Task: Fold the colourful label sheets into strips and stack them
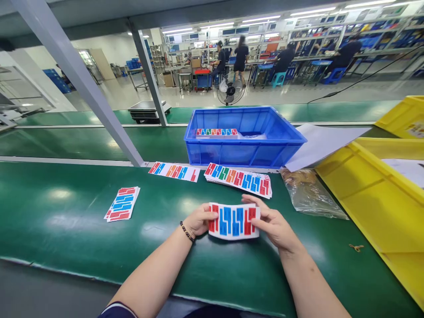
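Between my two hands is a short white sticker sheet [234, 221] with red and blue stepped shapes, bowed slightly. My left hand [200, 219] pinches its left end, thumb on the front. At the right end my right hand [270, 221] grips it with the thumb in front and the fingers behind. Whether it is one sheet or several together, I cannot tell. Just beyond lies a fanned stack of longer sticker sheets [237, 180] in red, blue, green and orange. Left of that is a long sheet [174, 172] with gaps among its stickers. A small pile of short sheets [122, 204] lies farther left.
A blue bin [243, 152] holding more sticker sheets stands behind the stack. At right are a yellow bin [374, 207], a clear plastic bag [313, 194], white paper [326, 141] and a rubber band [356, 247]. A slanted metal post [82, 84] rises at left.
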Tool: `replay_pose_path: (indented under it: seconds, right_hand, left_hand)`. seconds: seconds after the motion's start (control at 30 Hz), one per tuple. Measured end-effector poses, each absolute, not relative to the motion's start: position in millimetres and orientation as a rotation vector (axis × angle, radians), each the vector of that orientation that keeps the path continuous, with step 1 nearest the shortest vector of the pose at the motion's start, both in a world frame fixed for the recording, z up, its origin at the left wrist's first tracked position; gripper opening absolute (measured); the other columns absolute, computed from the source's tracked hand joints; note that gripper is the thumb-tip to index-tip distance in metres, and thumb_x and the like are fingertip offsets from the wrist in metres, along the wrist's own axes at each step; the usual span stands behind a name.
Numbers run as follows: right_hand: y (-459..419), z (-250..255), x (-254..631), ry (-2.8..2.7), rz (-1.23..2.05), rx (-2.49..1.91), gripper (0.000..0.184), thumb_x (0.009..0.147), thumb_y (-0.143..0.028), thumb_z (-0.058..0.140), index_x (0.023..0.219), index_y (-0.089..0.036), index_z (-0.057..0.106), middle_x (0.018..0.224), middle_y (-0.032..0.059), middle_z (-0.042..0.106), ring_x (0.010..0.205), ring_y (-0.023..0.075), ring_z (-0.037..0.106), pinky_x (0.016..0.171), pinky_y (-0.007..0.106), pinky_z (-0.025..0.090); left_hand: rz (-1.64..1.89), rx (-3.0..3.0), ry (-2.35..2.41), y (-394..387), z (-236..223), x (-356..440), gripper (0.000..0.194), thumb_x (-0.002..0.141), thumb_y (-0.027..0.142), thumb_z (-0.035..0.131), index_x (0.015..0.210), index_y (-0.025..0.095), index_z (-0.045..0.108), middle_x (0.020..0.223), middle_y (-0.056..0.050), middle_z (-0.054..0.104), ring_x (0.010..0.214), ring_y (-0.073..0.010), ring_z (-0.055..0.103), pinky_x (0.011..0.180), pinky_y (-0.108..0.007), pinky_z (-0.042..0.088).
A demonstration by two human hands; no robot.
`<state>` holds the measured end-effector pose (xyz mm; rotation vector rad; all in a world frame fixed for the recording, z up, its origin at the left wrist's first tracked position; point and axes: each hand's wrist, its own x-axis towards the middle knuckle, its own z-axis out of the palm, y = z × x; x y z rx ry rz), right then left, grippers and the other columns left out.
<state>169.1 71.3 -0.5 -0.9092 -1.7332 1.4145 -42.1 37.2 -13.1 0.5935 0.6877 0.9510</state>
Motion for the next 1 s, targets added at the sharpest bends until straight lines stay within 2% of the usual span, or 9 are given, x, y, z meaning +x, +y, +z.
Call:
replay_pose_path:
  seconds: [0.17,0.27,0.43,0.53,0.63,0.7,0.83,0.93,1.0]
  right_hand:
    - [71,-13,153,-1.738,0.59,-1.248,0.027,0.067,-0.023,0.057,0.043,-0.022,0.047,0.121,0.0073,0.055,0.112,0.0292,0.044,0.095,0.048,0.033]
    - [69,-16,148,-1.677,0.422,-1.274,0.032,0.065,-0.021,0.058,0.039,-0.022,0.04,0.119,0.0081,0.056,0.112,0.0311,0.042,0.095,0.052,0.031]
    - [70,-5,165,-1.653,1.288,-1.057,0.02,0.063,-0.04,0.067,0.061,-0.02,0.069,0.121,0.0102,0.055,0.114,0.031,0.046,0.092,0.045,0.037]
    - [66,0,170,-1.641,1.86,-0.667,0.035,0.052,-0.052,0.074,0.063,-0.019,0.072,0.116,0.0113,0.058,0.107,0.0311,0.052,0.09,0.044,0.039]
    - [63,0,166,-1.638,2.036,-0.51,0.037,0.047,-0.054,0.076,0.057,-0.019,0.071,0.111,0.0103,0.06,0.1,0.0296,0.057,0.09,0.044,0.039]
    - [65,-1,163,-1.655,1.859,-0.659,0.032,0.055,-0.051,0.073,0.063,-0.019,0.072,0.116,0.0103,0.058,0.106,0.0296,0.053,0.091,0.044,0.038]
    - [69,-9,155,-1.706,0.954,-1.179,0.014,0.068,-0.032,0.062,0.059,-0.021,0.065,0.125,0.0083,0.051,0.117,0.0295,0.041,0.096,0.046,0.033]
    - [67,-17,146,-1.707,0.409,-1.27,0.027,0.067,-0.021,0.058,0.042,-0.022,0.046,0.125,0.007,0.051,0.116,0.0312,0.039,0.096,0.052,0.03]
    - [67,-18,145,-1.689,0.314,-1.272,0.03,0.067,-0.019,0.057,0.041,-0.022,0.042,0.125,0.0068,0.051,0.117,0.032,0.037,0.097,0.053,0.028]
  left_hand:
    - [1.14,0.564,0.824,39,-15,-25,0.041,0.05,0.025,0.08,0.084,0.015,0.06,0.076,-0.002,0.067,0.07,-0.0142,0.062,0.074,-0.029,0.047]
    - [1.112,0.651,0.884,37,-16,-17,0.045,0.053,0.031,0.079,0.09,0.011,0.062,0.08,-0.006,0.069,0.077,-0.0188,0.063,0.08,-0.035,0.045]
    - [0.975,0.612,0.739,32,-15,-30,0.043,0.049,0.037,0.079,0.079,0.009,0.066,0.071,-0.01,0.069,0.073,-0.0252,0.065,0.079,-0.042,0.045]
    - [0.787,0.618,0.586,27,-18,-40,0.04,0.042,0.034,0.082,0.068,0.008,0.067,0.062,-0.01,0.068,0.061,-0.022,0.064,0.07,-0.037,0.047]
    - [0.705,0.625,0.544,26,-22,-45,0.037,0.04,0.031,0.083,0.062,0.007,0.066,0.06,-0.01,0.067,0.055,-0.02,0.062,0.067,-0.035,0.047]
    - [0.782,0.62,0.589,30,-21,-45,0.039,0.043,0.033,0.082,0.069,0.007,0.067,0.066,-0.011,0.068,0.062,-0.0222,0.064,0.07,-0.036,0.047]
    - [1.027,0.619,0.754,38,-16,-36,0.039,0.053,0.032,0.077,0.082,0.01,0.065,0.073,-0.008,0.068,0.069,-0.0189,0.064,0.073,-0.032,0.047]
    - [1.137,0.681,0.836,38,-17,-24,0.044,0.055,0.032,0.077,0.091,0.012,0.063,0.08,-0.006,0.068,0.073,-0.0168,0.062,0.074,-0.03,0.046]
    - [1.169,0.742,0.888,36,-19,-19,0.048,0.057,0.036,0.075,0.097,0.012,0.062,0.087,-0.007,0.068,0.08,-0.0187,0.062,0.079,-0.032,0.045]
